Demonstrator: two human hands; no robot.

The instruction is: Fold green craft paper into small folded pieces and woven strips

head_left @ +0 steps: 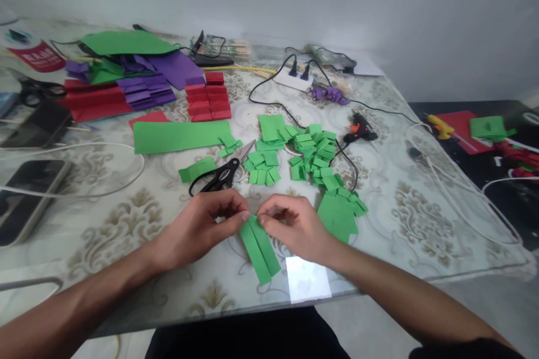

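The left hand (196,230) and right hand (302,230) pinch a creased green strip (256,252) near the surface's (96,224) six o'clock edge, fingers closed on its far end. From the strip, scissors (231,166) lie at eleven, just past the left hand; cut green pieces (315,148) crowd one o'clock, a glue gun (361,129) beyond; toward nine, a white cable (84,196) crosses a phone (25,216).

A narrow strip of green paper (256,251) slants through the lower middle of the frame, its upper end near the centre and its lower end further right. A darker lengthwise line, a crease or an overlapping edge, parts it into two bands. The upper end is partly hidden.
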